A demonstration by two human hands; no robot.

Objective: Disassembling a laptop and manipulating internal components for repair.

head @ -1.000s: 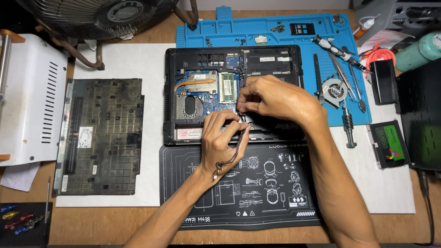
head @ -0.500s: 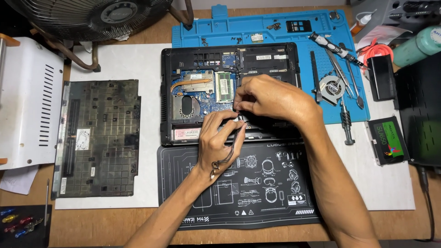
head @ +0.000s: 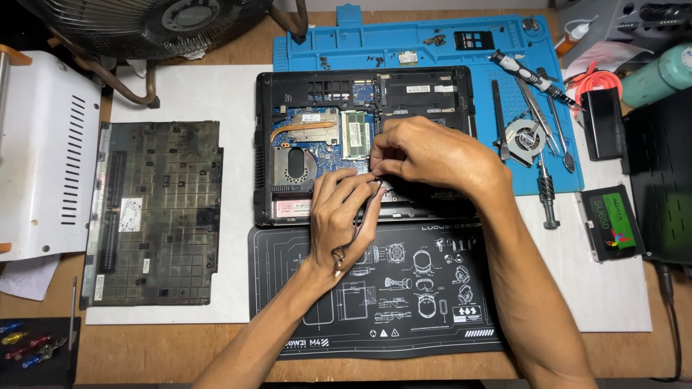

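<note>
Here, seen from above, an opened laptop (head: pixel 360 94) lies bottom-up in the middle of a wooden counter (head: pixel 173 346), and everything else is placed in relation to it.

Far to the left of the laptop sits a white metal case panel (head: pixel 43 158) with vent slots. Just left of the laptop, on a white sheet (head: pixel 238 94), lies the laptop's removed dark bottom cover (head: pixel 155 209). Beyond the laptop's upper left corner stands a fan (head: pixel 144 21) in a wire cage.

Inside the laptop, a copper heat pipe (head: pixel 303 130) and a green memory stick (head: pixel 355 134) show on its left half. The left hand (head: pixel 344 216) reaches up from the black printed mat (head: pixel 432 302) in front of the laptop; its fingers are pinched together on a thin dark tool (head: pixel 360 223), whose tip meets the laptop's middle. The right hand (head: pixel 432 155) rests over the laptop's right half, its fingertips closed together on something small right beside that tip; what it grips is too small to tell.

Behind and to the right of the laptop lies a blue work mat (head: pixel 404 43), carrying a small round cooling fan (head: pixel 524 140), tweezers and a screwdriver (head: pixel 546 198). Further right of the laptop rests a black flat drive with a green label (head: pixel 611 223).
</note>
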